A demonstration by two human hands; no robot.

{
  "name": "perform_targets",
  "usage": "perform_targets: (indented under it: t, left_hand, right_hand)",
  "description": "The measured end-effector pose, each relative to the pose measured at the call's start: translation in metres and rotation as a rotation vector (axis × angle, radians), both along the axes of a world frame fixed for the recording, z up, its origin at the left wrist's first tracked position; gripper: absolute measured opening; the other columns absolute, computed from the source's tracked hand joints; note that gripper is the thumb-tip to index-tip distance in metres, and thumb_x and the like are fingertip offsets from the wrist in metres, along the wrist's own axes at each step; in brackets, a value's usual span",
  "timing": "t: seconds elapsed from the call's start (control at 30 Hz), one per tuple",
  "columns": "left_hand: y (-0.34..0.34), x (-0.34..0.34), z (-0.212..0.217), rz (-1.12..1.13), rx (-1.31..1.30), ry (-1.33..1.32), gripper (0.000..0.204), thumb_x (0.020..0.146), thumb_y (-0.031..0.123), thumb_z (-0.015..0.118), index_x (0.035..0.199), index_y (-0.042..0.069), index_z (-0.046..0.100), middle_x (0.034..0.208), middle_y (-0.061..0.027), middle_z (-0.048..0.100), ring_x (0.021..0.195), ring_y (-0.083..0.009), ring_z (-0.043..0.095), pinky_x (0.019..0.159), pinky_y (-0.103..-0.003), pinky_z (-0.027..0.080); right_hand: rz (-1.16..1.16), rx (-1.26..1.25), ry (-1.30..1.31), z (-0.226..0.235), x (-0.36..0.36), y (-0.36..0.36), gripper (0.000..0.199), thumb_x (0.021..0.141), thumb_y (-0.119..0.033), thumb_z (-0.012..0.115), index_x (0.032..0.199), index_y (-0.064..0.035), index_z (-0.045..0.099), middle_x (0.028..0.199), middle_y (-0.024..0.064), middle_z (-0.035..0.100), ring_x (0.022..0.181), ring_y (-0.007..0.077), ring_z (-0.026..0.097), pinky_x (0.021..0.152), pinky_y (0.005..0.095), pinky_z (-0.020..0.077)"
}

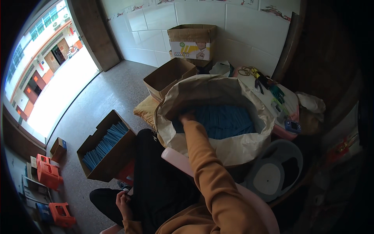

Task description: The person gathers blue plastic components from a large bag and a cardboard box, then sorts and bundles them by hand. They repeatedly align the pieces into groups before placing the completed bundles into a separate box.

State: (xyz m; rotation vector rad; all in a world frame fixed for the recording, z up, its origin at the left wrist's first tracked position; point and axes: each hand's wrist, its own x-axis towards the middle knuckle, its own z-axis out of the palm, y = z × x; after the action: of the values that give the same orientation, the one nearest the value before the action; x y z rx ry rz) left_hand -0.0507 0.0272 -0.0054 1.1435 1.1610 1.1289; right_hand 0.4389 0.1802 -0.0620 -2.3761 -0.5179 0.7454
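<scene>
My right arm, in a brown sleeve, reaches over the rim of a large paper-lined bag [249, 154]. Inside it, my right hand [187, 116] is at the left end of a heap of blue strips [224, 121], its fingers mostly hidden in shadow. Low over my dark trousers, my left hand [124, 203] is closed beside my leg. A small dark and silvery item [125, 188] shows at its fingertips, too small to name. Left of my knee, an open cardboard box [113, 165] holds many thin blue strips [105, 145] standing in rows.
Behind the bag are an open brown carton [171, 74] and a taller printed carton [191, 48] by the tiled wall. Pliers [258, 85] lie on a pale surface at right, above a grey round-backed seat [274, 171]. Red stools [48, 173] stand far left, near the doorway.
</scene>
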Motion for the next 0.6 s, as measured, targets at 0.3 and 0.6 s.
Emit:
perform_targets:
  t: [0.3,0.6]
  left_hand:
    - [0.001,0.017,0.009,-0.026,-0.067,0.141,0.019,0.085,0.010,0.044,0.100,0.002,0.052,0.066,0.0004,0.047,0.059,-0.0072,0.043,0.058,-0.020,0.036]
    - [-0.002,0.017,0.011,0.058,-0.091,0.085,0.039,0.083,0.011,0.043,0.121,0.004,0.036,0.069,-0.0004,0.043,0.059,-0.0072,0.042,0.056,-0.020,0.036]
  right_hand:
    - [-0.095,-0.129,0.005,0.054,-0.029,-0.015,0.090,0.066,-0.050,0.065,0.132,-0.0035,0.027,0.134,0.0166,0.034,0.122,0.0287,0.036,0.098,0.0362,0.0338]
    - [-0.053,-0.009,-0.011,0.050,-0.008,-0.008,0.080,0.068,-0.048,0.064,0.128,-0.0053,0.035,0.130,0.0151,0.040,0.119,0.0263,0.040,0.096,0.0344,0.0350]
